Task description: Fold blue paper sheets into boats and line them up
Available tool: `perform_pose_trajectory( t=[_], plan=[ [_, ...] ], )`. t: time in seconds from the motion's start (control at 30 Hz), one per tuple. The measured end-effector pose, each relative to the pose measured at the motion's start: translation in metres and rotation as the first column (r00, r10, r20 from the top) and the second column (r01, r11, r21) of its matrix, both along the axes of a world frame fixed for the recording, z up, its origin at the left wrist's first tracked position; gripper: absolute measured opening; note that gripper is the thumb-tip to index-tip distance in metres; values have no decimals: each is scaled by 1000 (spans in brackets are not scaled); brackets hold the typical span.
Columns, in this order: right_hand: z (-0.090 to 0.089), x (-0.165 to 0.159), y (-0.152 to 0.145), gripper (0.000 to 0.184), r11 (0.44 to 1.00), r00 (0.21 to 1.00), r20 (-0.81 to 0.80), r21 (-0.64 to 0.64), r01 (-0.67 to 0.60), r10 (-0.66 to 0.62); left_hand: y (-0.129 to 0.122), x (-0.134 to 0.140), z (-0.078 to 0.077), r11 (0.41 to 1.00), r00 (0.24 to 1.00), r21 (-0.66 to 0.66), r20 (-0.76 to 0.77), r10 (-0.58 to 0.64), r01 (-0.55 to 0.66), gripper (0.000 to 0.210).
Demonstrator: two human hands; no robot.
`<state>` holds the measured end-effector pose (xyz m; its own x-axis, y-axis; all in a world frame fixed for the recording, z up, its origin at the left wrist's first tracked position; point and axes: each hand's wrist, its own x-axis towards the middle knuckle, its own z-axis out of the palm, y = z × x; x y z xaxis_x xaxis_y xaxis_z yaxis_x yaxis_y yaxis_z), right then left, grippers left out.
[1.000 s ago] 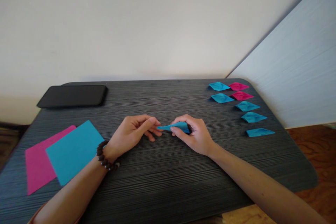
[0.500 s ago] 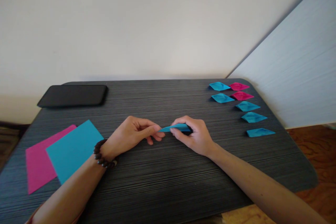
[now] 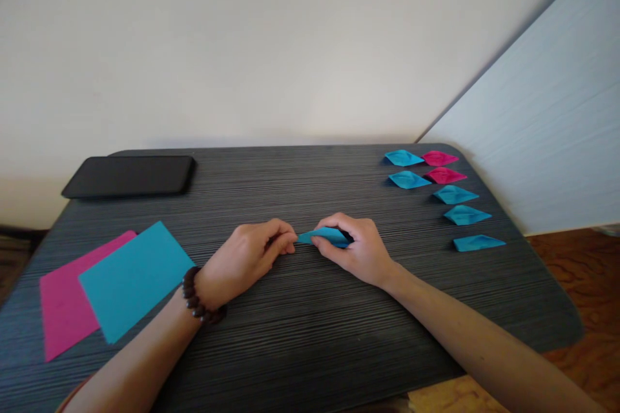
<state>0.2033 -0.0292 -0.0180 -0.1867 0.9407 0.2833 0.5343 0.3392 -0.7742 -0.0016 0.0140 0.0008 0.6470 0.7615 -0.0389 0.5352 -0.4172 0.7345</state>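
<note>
Held one folded blue paper piece (image 3: pixel 332 234) over the middle of the dark tabletop (image 3: pixel 310 342): clamped at the broad end in the grip of the right hand (image 3: pixel 363 248), pinched at the pointed tip between left hand (image 3: pixel 247 258) fingertips. Wore a dark beaded bracelet (image 3: pixel 194 300) at the left wrist. Had, near the right edge, five blue folded shapes (image 3: pixel 466 215) and two pink folded shapes (image 3: pixel 440 158); at left, a blue sheet (image 3: pixel 135 281) overlapping a pink sheet (image 3: pixel 62 303), with a flat black device (image 3: pixel 128 176) behind.

Open far tabletop (image 3: pixel 290 181) between black phone (image 3: pixel 128 176) and folded papers (image 3: pixel 403 158)
</note>
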Motion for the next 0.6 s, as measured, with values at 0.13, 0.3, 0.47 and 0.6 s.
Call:
perform_pose_trajectory(
  t=[0.13,0.3,0.47,0.6],
  plan=[
    [-1,0,1,10,1000,1000,11,-3,29,-29,-2,1,-2,986,1000,164,-5,10,-9,19],
    [1,-1,1,10,998,998,15,-8,64,-64,1,0,-2,995,997,-72,14,76,-75,28],
    [2,0,0,11,998,998,9,-19,65,-65,3,-1,2,978,996,-189,-8,94,-94,34],
    [1,0,1,11,997,998,6,-25,67,-67,2,0,2,986,997,-155,-36,62,-66,30]
  ],
)
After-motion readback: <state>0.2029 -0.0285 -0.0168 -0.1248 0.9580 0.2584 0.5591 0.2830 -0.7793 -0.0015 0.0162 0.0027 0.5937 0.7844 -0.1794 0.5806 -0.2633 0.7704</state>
